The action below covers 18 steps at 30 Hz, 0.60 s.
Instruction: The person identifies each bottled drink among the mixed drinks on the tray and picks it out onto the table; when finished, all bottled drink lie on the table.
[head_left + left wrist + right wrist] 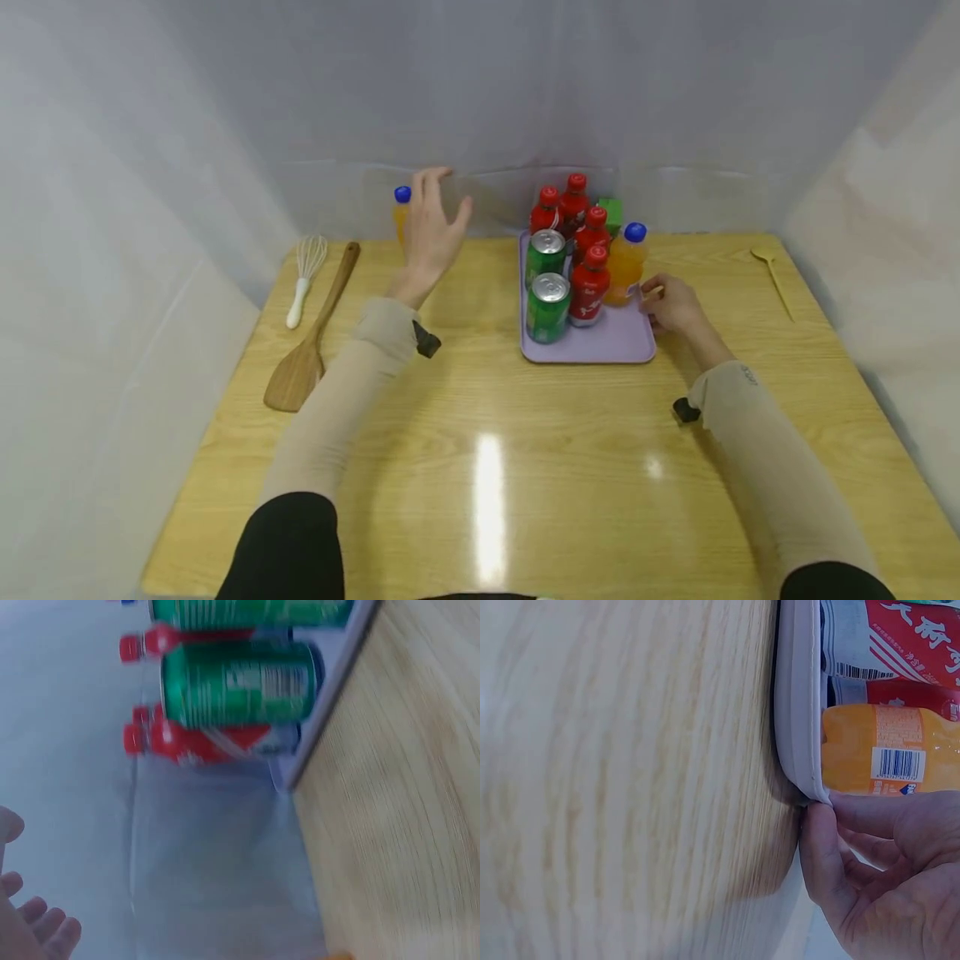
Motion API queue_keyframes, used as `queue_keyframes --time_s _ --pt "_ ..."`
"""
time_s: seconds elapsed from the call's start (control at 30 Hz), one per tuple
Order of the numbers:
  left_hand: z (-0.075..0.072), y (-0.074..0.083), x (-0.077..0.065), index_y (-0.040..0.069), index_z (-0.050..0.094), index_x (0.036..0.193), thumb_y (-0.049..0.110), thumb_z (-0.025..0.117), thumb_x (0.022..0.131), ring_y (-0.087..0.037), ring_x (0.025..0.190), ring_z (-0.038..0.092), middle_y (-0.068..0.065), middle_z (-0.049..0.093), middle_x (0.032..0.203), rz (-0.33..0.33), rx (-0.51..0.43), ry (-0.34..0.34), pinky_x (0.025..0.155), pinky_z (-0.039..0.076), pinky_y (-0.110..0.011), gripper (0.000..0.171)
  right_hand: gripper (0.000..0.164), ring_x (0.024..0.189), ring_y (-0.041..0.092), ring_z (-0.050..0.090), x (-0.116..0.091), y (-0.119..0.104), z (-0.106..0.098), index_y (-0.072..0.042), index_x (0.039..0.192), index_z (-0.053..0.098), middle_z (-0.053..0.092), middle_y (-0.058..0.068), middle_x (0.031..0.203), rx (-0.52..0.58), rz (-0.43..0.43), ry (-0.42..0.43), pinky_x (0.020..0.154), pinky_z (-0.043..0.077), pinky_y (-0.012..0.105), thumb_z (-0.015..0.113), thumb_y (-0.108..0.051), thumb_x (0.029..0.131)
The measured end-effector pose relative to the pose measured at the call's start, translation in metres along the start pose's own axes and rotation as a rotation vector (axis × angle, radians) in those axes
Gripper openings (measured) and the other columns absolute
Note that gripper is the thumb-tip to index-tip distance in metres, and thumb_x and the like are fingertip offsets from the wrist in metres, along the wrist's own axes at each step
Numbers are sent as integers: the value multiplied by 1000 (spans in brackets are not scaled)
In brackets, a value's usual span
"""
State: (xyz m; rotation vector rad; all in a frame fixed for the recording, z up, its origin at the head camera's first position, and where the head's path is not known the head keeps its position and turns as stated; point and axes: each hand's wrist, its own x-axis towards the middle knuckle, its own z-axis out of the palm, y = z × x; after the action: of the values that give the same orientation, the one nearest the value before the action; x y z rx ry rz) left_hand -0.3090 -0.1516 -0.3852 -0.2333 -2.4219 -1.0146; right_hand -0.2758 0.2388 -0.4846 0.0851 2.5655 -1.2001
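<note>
My right hand (pixel 670 302) pinches the right rim of a lilac tray (pixel 600 346) between thumb and finger, as the right wrist view also shows. On the tray stand two green cans (pixel 547 308), several red-capped cola bottles (pixel 589 287) and an orange drink bottle (pixel 626 265) with a blue cap. This orange bottle (pixel 855 750) is close beside my right fingers. Left of the tray my left hand (pixel 432 233) is raised, fingers spread and holding nothing. Partly hidden behind it is a second orange drink bottle (pixel 401 218).
A green box (pixel 611 215) shows behind the bottles. On the left of the wooden table (pixel 570 467) lie a white-handled whisk (pixel 303 279) and a wooden spatula (pixel 298 371). A yellow spoon (pixel 774 277) lies at the far right. Pale sheeting (pixel 480 100) closes off the back.
</note>
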Motion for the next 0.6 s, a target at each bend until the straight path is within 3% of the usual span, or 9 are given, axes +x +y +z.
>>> queue_keyframes --time_s 0.13,0.27,0.43,0.6 --pt "17 31 -9 6 44 154 34 64 105 -30 142 52 -13 46 156 53 -50 -109 119 47 -41 60 41 73 16 68 2 2 -1 10 138 49 60 23 105 18 -2 -6 63 65 32 60 -4 101" --pt "35 55 -24 5 41 158 39 66 103 -30 141 53 -15 46 156 110 -47 -186 120 47 -42 69 40 73 16 68 3 3 0 9 137 50 61 22 103 24 -6 -6 62 65 32 61 -4 101" --pt "59 80 -45 13 32 164 51 67 100 -25 143 49 -10 42 159 71 -8 -330 121 46 -42 82 38 73 17 67 3 2 2 8 136 51 59 20 102 18 -6 -2 61 64 30 61 -4 101" --pt "83 89 -64 13 30 166 60 66 97 -27 142 48 -9 41 159 60 86 -415 121 45 -43 91 39 72 15 67 3 3 3 9 136 50 60 20 101 21 -6 -8 61 64 31 60 -3 101"
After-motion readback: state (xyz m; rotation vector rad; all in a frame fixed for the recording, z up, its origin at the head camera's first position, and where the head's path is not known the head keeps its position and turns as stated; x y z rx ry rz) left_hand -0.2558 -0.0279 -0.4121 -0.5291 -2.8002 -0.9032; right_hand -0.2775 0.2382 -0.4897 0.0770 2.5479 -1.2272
